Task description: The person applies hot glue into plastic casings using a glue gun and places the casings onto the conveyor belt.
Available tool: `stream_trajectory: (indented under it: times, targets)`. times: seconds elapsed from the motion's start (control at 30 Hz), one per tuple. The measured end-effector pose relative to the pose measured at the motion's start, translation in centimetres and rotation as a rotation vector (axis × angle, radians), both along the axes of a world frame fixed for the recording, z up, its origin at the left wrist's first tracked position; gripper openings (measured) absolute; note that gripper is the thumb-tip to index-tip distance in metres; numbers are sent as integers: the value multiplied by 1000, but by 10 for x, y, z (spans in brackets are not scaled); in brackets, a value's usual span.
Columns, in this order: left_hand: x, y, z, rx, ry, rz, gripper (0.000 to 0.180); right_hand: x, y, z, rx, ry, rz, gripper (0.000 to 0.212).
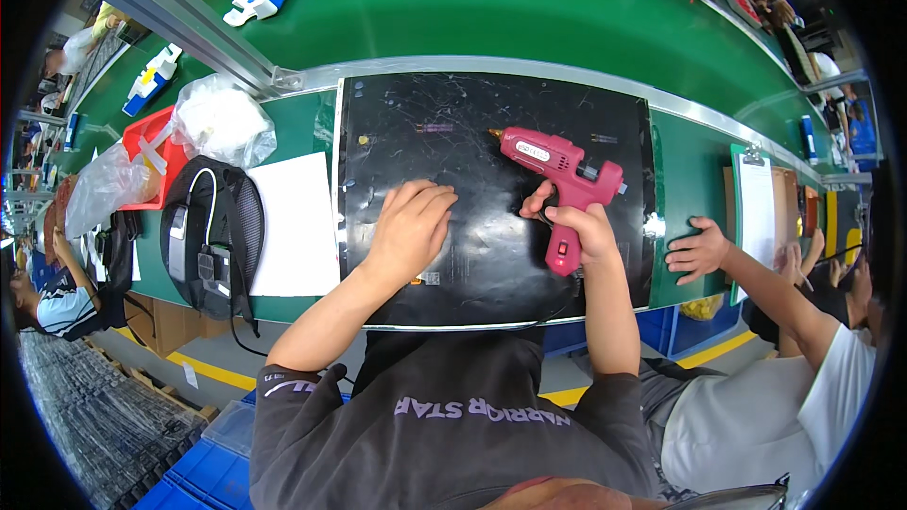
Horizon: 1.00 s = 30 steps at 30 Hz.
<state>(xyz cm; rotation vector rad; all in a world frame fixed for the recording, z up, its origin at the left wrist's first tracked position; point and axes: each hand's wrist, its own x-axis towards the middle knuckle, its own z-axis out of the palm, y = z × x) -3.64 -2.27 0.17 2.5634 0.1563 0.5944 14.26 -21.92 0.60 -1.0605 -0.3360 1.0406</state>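
Note:
My right hand (595, 227) grips a pink hot glue gun (563, 159) by its handle, above the right part of a black mat (482, 255). The gun's brass-coloured nozzle points to the far left. Its index finger is near the trigger, and some fingers are hidden behind the handle. On the middle of the mat lies my left hand (413, 227), palm down, fingers stretched out and holding nothing. Thin glue-like strands and small specks mark the mat's far part.
Left of the mat are a white sheet (300, 231), a black mesh bag (210, 236) with a white cable, a red bin (156, 132) and plastic bags (222, 118). At right, a co-worker's hand (697, 250) rests near a clipboard (754, 212). A green belt (491, 9) runs beyond.

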Motion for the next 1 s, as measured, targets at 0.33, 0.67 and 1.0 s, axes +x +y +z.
stream_trajectory:
  times: [0.33,0.67,1.0]
  targets:
    - [3,1,2,-30,4,-2,32,1,1,2,-5,-1,13,29]
    - [3,2,11,-52,20,9,29,-1,5,5,-9,-13,8,28]
    - [-2,-2,-3,-27,-41,-20,30,-4,-1,-1,19,5,-16,26]
